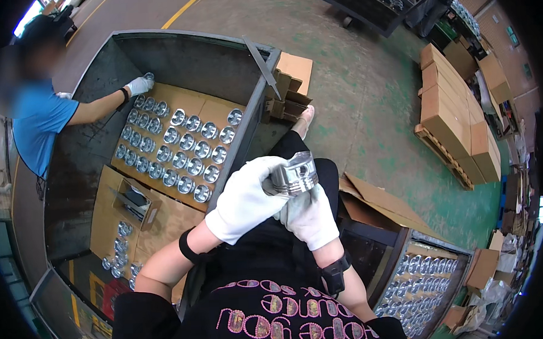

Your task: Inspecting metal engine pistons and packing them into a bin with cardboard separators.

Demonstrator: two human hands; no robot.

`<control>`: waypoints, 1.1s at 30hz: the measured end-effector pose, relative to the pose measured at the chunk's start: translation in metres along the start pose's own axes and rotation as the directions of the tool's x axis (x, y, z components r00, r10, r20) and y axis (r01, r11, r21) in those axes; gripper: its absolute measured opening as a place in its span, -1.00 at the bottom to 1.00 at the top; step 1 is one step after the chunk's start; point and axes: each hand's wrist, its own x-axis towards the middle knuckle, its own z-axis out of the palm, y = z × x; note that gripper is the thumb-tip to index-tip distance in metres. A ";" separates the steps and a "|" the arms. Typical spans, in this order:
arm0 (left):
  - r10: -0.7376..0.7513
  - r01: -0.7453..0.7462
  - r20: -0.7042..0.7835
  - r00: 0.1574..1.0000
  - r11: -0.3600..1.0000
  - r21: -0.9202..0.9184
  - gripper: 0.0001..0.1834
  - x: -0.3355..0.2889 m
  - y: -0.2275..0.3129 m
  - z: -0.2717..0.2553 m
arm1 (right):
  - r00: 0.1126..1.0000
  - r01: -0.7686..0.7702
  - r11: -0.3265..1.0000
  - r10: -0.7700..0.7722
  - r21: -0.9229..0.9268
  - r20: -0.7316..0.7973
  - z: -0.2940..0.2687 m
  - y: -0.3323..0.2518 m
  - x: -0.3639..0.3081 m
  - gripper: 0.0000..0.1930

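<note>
A shiny metal piston (295, 174) is held up in front of my body, its ring grooves and pin hole showing. My left hand (248, 198), in a white glove, grips it from the left side. Below it, my right hand (310, 218), also gloved in white, is closed against the piston's underside; its fingertips are partly hidden. To my left stands a dark metal bin (246, 137). Rows of similar pistons (186, 141) stand on cardboard inside it. More pistons (122, 245) are grouped on the bin's nearer cardboard, beside a small open carton (141, 202).
Across the bin, a person in a blue shirt (39, 122) reaches in, a gloved hand (139, 85) on a piston. At my right is another bin (464, 276) full of pistons, with cardboard flaps (385, 204) beside it. Stacked cartons (454, 119) stand on a wooden pallet (443, 156).
</note>
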 end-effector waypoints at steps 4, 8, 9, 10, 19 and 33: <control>0.144 -0.142 -0.032 0.989 0.989 0.052 -0.54 0.000 -0.004 0.004 | 1.000 -0.006 0.991 0.008 0.133 -0.018 0.000 -0.002 -0.001 -0.52; 0.129 -0.128 -0.056 0.990 0.991 0.031 -0.53 -0.002 -0.011 0.011 | 0.968 0.057 0.997 -0.066 -0.042 -0.242 0.005 -0.007 0.002 -0.49; 0.127 -0.126 -0.058 0.990 0.992 0.031 -0.53 -0.003 -0.015 0.013 | 0.967 0.087 0.995 -0.096 -0.049 -0.235 0.010 -0.007 0.002 -0.49; 0.117 -0.111 -0.078 0.990 0.991 0.078 -0.51 -0.004 -0.019 0.015 | 0.967 0.086 0.995 -0.095 -0.049 -0.236 0.012 -0.008 0.002 -0.49; 0.156 -0.146 -0.140 0.978 0.986 0.079 -0.41 -0.004 -0.024 0.024 | 0.884 0.279 0.776 -0.438 -0.566 -0.165 0.007 -0.005 0.001 -0.47; -0.112 0.106 -0.039 0.993 0.987 -0.120 -0.43 -0.008 -0.012 0.015 | 0.997 -0.041 0.999 0.043 0.028 -0.071 0.001 0.002 0.007 -0.34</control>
